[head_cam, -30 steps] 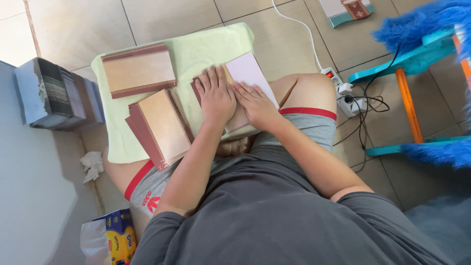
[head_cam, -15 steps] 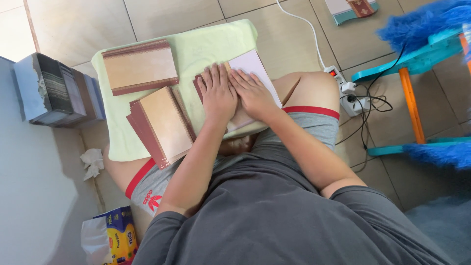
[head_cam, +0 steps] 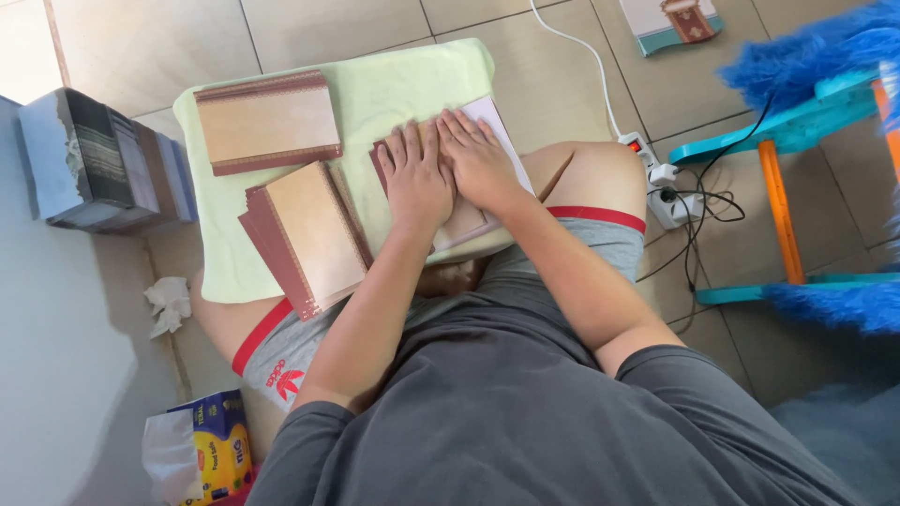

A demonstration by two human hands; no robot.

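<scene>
Cardboard box point(head_cam: 98, 159) — stacked cards point(head_cam: 89, 141) inside

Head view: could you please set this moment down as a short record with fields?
Setting: person seated on a tiled floor, pale green cushion across the lap
Left hand: flat on a folded card on the cushion
Right hand: flat on the same card, beside the left
Card stacks: two tan, maroon-edged stacks, upper and lower
Floor left: box of cards
Floor right: power strip
</scene>
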